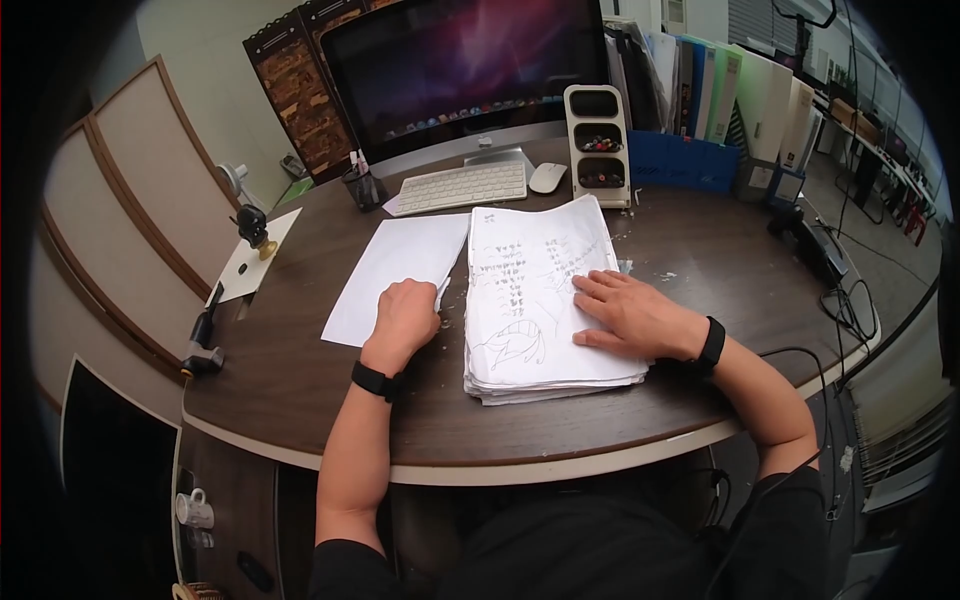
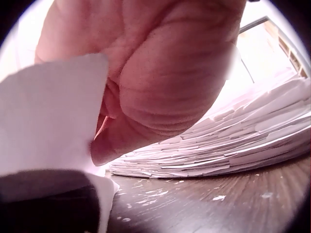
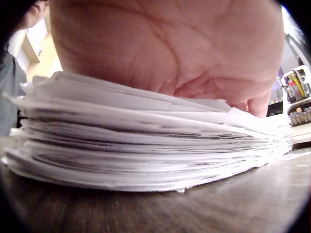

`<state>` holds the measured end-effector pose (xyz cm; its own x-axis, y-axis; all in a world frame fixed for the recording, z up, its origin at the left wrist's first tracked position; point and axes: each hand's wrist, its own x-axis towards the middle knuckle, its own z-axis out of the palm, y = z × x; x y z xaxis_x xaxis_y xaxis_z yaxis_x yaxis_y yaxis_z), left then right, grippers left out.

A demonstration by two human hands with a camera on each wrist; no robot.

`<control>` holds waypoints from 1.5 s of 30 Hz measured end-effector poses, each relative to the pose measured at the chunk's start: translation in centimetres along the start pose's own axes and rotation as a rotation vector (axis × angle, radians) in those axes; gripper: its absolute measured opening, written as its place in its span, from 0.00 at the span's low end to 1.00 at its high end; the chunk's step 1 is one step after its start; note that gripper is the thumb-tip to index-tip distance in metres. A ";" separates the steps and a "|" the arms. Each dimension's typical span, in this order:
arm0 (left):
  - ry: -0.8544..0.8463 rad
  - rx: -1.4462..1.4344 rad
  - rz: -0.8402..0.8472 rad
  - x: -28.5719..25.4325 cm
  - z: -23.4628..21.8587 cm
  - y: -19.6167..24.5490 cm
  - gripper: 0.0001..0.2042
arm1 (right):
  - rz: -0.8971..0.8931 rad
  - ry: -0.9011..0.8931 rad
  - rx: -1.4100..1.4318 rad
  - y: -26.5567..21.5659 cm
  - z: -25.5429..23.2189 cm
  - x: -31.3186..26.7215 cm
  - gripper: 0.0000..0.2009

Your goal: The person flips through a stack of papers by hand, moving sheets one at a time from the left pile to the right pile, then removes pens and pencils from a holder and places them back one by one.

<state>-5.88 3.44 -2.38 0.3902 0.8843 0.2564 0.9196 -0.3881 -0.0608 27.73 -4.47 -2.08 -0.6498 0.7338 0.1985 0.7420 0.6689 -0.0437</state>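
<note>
A thick stack of papers (image 1: 540, 300) lies in front of me, its top sheet bearing handwriting and a pencil-like drawing. My right hand (image 1: 635, 315) rests on its right side with the fingers spread over the top sheet. To the left lies a blank white sheet (image 1: 385, 270). At its right edge my left hand (image 1: 405, 318) has curled fingers and pinches the sheet. In the left wrist view that paper (image 2: 53, 111) stands up beside the thumb (image 2: 109, 148). Layered, uneven page edges (image 3: 146, 141) show below the palm in the right wrist view.
Behind the papers stand a keyboard (image 1: 460, 188), a mouse (image 1: 547, 178), a monitor (image 1: 460, 70) and a white pen holder (image 1: 598, 145). A mesh pen cup (image 1: 362, 190) is left of the keyboard. A phone (image 1: 808, 245) with cables sits at right. Small paper scraps (image 2: 218, 198) dot the desk.
</note>
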 end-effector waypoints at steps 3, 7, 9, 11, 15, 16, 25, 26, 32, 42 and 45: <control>-0.011 -0.005 0.002 -0.1 -0.4 0.2 0.07 | 0.005 -0.002 -0.010 0.1 0.0 0.0 0.29; -0.002 -0.016 0.007 0.0 -0.1 0.0 0.07 | 0.003 0.008 0.000 0.0 0.1 -0.1 0.29; -0.010 -0.018 0.001 -0.1 -0.3 0.1 0.07 | 0.002 0.006 -0.002 0.0 0.0 0.0 0.29; 0.010 -0.009 0.007 -0.2 -0.4 0.3 0.06 | 0.001 0.004 -0.007 0.0 0.0 0.0 0.29; 0.022 0.008 0.017 -0.2 -0.3 0.3 0.05 | -0.012 0.010 -0.017 0.2 0.2 0.0 0.29; 0.024 0.003 0.013 -0.2 -0.3 0.3 0.05 | -0.015 0.008 -0.017 0.2 0.2 0.0 0.29; 0.026 -0.030 0.015 -0.4 -0.4 0.2 0.06 | -0.005 -0.048 -0.018 0.0 -0.2 0.3 0.27; 0.021 -0.028 0.017 -0.5 -0.4 0.2 0.06 | -0.013 -0.055 -0.028 0.0 -0.2 0.3 0.27; 0.013 -0.019 0.007 -0.4 -0.2 0.2 0.05 | -0.011 -0.055 -0.027 -0.2 -0.5 0.4 0.27; -0.006 -0.019 -0.010 -0.4 -0.2 0.2 0.06 | -0.034 -0.010 -0.002 0.0 -0.2 0.3 0.29; 0.018 -0.031 0.003 -0.5 -0.4 0.2 0.06 | -0.029 -0.014 0.003 -0.2 -0.3 0.3 0.29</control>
<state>-5.91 2.78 -2.17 0.3919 0.8784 0.2734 0.9164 -0.3989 -0.0317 27.46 -4.38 -1.70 -0.6737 0.7153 0.1855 0.7220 0.6906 -0.0411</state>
